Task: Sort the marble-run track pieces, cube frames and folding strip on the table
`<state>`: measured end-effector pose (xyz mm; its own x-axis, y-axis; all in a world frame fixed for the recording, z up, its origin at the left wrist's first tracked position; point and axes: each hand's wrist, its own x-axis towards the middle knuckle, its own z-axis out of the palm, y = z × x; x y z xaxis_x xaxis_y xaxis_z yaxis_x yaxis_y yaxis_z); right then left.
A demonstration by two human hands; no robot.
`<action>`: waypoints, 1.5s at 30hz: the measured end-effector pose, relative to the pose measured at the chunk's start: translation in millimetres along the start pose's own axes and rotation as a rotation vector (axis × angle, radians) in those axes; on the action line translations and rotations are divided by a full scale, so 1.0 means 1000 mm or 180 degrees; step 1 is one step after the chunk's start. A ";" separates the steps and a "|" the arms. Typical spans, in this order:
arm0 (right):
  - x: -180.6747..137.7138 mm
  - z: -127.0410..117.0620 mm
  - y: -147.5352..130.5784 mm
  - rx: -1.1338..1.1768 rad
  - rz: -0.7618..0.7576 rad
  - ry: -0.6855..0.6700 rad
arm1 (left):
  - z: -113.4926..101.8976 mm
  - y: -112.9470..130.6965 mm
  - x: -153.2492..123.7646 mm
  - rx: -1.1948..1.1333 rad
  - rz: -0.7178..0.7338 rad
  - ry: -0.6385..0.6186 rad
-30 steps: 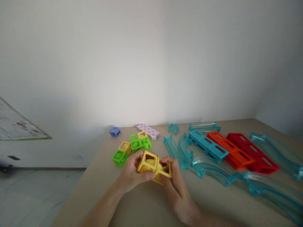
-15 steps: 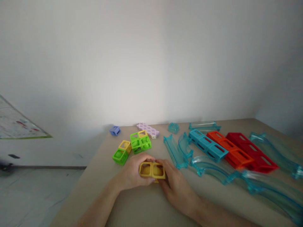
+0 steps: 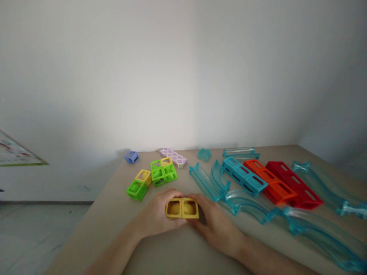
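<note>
Item: yellow double-cube block (image 3: pixel 182 208), lying on the table (image 3: pixel 160 252) near its front middle. Left hand (image 3: pixel 156 215) and right hand (image 3: pixel 215 225) close around its two ends, fingers curled against it. Bare tabletop lies toward the near edge. Green-yellow blocks (image 3: pixel 151 176) sit just behind; clear blue track pieces (image 3: pixel 258 208) crowd the right.

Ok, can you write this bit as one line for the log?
left hand: grips yellow blocks | right hand: grips yellow blocks | yellow blocks: side by side, touching | nearby: green blocks
</note>
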<state>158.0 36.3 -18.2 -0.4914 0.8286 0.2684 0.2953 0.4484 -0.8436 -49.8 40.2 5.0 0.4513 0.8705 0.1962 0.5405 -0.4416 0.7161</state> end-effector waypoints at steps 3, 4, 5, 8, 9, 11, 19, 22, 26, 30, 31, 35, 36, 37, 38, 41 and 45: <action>-0.002 -0.001 0.000 -0.0043 0.0010 0.0044 | 0.002 0.001 0.001 -0.0005 0.0036 0.0028; -0.002 -0.001 0.000 -0.0050 0.0017 0.0043 | 0.002 0.001 0.001 -0.0016 0.0051 0.0026; -0.003 -0.001 -0.001 -0.0056 0.0026 0.0037 | 0.003 0.001 0.001 -0.0028 0.0066 0.0028; -0.003 -0.001 -0.002 -0.0082 0.0046 0.0037 | 0.004 -0.001 0.001 -0.0011 0.0088 0.0061; -0.003 -0.001 -0.002 -0.0099 0.0047 0.0031 | 0.005 -0.001 0.001 0.0009 0.0085 0.0067; -0.002 -0.001 -0.002 -0.0131 0.0043 0.0007 | 0.005 -0.001 0.000 0.0035 0.0073 0.0049; 0.000 -0.003 0.000 -0.0227 0.0142 -0.0121 | 0.002 -0.001 -0.001 0.0098 0.0016 0.0033; -0.001 -0.003 -0.001 -0.0237 0.0162 -0.0134 | 0.002 -0.002 -0.001 0.0154 0.0040 0.0030; -0.002 -0.003 -0.004 -0.0277 0.0150 -0.0163 | -0.001 -0.008 0.000 0.0111 0.0235 -0.0021; -0.004 -0.001 -0.005 -0.0378 0.0110 -0.0201 | -0.014 -0.018 0.000 0.0272 0.0735 0.0419; -0.005 -0.001 -0.005 -0.0393 0.0091 -0.0210 | -0.018 -0.022 0.000 0.0461 0.0749 0.0722; -0.006 -0.001 -0.005 -0.0401 0.0031 -0.0233 | -0.033 -0.040 -0.001 0.1943 -0.0212 0.1672; -0.005 -0.001 -0.006 -0.0398 0.0017 -0.0239 | -0.035 -0.045 -0.002 0.2300 -0.0637 0.1682; -0.005 -0.001 -0.006 -0.0397 0.0001 -0.0243 | -0.037 -0.049 -0.003 0.2544 -0.1056 0.1614; -0.004 -0.002 -0.007 -0.0398 -0.0012 -0.0246 | -0.039 -0.053 -0.005 0.2660 -0.1422 0.1519; -0.004 -0.003 -0.008 -0.0396 -0.0035 -0.0281 | -0.044 -0.061 -0.007 0.2572 -0.1995 0.1334; -0.008 -0.003 -0.009 -0.0401 -0.0048 -0.0320 | -0.052 -0.063 -0.006 0.2483 -0.2038 0.1867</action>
<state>162.0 27.3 -11.4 -0.5743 0.7865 0.2273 0.3846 0.5043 -0.7731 -123.6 74.1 -7.0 -0.3490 0.8594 0.3737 0.9324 0.2783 0.2306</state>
